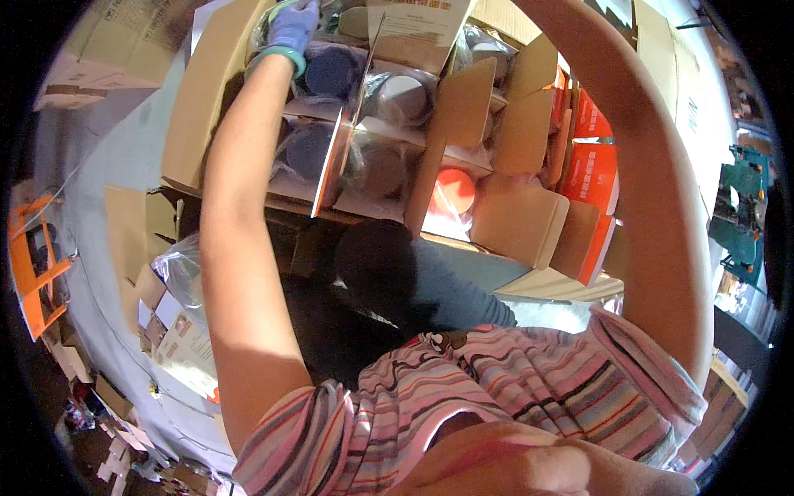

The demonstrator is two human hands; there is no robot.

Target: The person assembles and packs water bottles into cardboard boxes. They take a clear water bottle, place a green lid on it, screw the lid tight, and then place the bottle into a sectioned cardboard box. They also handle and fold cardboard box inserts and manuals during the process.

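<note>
Nearest to us, a striped pink top fills the lower frame, both bare forearms rising from it toward a large open cardboard carton.

Beyond the shirt, a second person's dark-haired head and grey sleeve sit low beneath the carton, well apart from our reaching arms. Flattened cardboard and printed leaflets lie on the floor at left, with an orange frame at the far left edge.

Farther up, we see the carton split by cardboard dividers into compartments, each holding a round object wrapped in clear plastic: dark blue ones on the left, grey ones in the middle, and an orange one lower right. Orange boxes stand just beside the carton on the right.

At the far end, our left hand, in a pale blue glove with a green cuff, reaches the top-left compartment. Its fingers are curled down against the plastic wrapping at the carton's upper edge, touching the bag above the nearest dark blue object; whether they actually pinch the plastic we cannot tell.

Our right arm arcs up along the right side and leaves the frame at the top, so the right hand stays out of sight.
</note>
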